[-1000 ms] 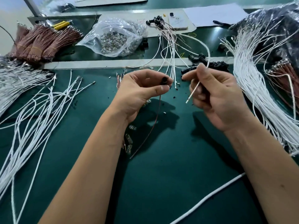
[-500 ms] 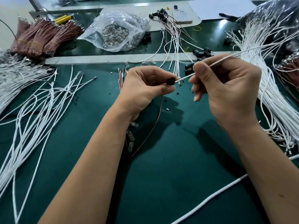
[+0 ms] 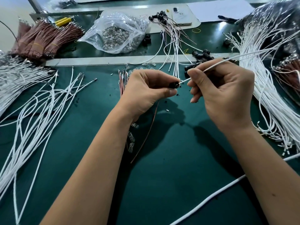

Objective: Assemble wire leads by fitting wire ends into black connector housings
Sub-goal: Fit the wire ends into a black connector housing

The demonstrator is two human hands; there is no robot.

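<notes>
My left hand pinches a small black connector housing between thumb and fingers above the green mat. A brown wire hangs from under that hand down to the mat. My right hand pinches a white wire close to its end, and the wire tip touches the housing's opening. The white wire runs up and right toward the big white bundle. Loose black housings lie just behind my hands.
Loose white wires spread over the left of the mat. Brown wire bundles and a clear bag of metal terminals lie at the back. Finished leads and a phone sit behind. A thick white cable crosses the near right.
My right hand swung the white wire from pointing downward to pointing left and brought its tip to the housing in my left hand. The hands have drawn close together.
</notes>
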